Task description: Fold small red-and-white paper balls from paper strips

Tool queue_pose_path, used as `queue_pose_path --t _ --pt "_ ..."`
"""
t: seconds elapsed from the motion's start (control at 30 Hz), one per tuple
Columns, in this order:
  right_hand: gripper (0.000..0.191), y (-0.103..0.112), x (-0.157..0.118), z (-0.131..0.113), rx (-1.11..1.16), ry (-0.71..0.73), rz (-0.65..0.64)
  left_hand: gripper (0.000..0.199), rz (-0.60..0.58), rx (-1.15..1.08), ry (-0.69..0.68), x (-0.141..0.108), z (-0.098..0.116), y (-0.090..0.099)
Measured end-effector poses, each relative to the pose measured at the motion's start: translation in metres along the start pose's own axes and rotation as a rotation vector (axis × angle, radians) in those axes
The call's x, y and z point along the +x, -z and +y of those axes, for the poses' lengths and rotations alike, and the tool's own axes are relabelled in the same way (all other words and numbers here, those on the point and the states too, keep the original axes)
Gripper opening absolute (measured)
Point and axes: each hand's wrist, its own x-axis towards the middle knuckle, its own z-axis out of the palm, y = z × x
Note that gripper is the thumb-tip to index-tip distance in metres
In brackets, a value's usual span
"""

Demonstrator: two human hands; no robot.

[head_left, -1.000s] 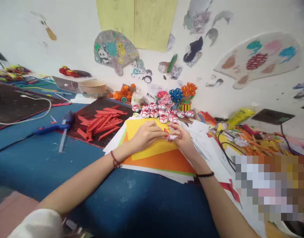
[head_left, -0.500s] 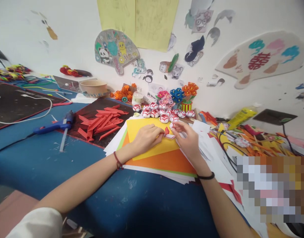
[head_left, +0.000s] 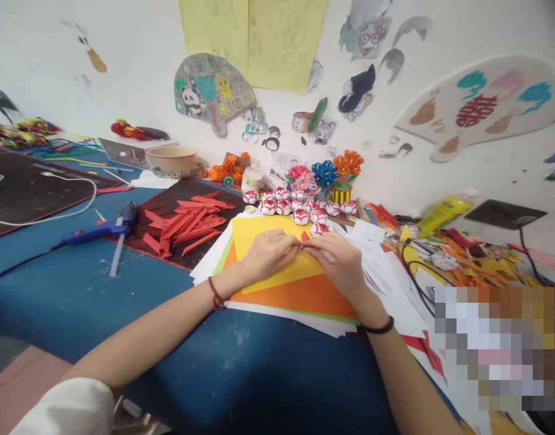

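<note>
Over the yellow sheet (head_left: pixel 254 232), a small folded red paper piece (head_left: pixel 305 237) shows between my two hands. My left hand (head_left: pixel 270 252) pinches it from the left, thumb and fingers together. From the right, my right hand (head_left: pixel 338 261) has its fingertips closed on the same piece, touching the left fingertips. Most of the piece is hidden by the fingers. Just behind the hands stand several red and white paper flowers (head_left: pixel 301 216).
Folded red strips (head_left: pixel 191 220) are heaped on a dark mat left of the sheets. Further left lies a blue glue gun (head_left: pixel 102 229). A bowl (head_left: pixel 174 159) stands near the wall. Paper scraps (head_left: pixel 476 263) and a yellow bottle (head_left: pixel 444 214) lie at the right.
My right hand has moved left and its fingertips have closed on the piece beside the left fingertips. The piece's white part is now covered. My left hand has stayed about where it was.
</note>
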Motion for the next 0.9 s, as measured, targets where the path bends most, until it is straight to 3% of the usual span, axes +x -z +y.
queue_pose_path --t 0.2,0.43,0.6,0.9 --pt "0.013 -0.001 -0.002 0.000 -0.100 0.055 -0.007 0.016 -0.003 0.002 -0.007 0.000 0.000 0.001" --pt "0.007 -0.016 -0.008 -0.003 -0.388 0.046 0.067 0.020 -0.118 0.040 -0.121 -0.001 -0.003 0.000" --pt "0.012 -0.017 -0.010 -0.003 -0.390 0.051 -0.028 0.020 -0.197 0.108 -0.134 -0.002 -0.004 -0.002" --pt "0.017 -0.014 -0.009 -0.002 -0.382 0.057 -0.090 0.021 -0.211 0.206 -0.179 -0.001 0.003 0.004"
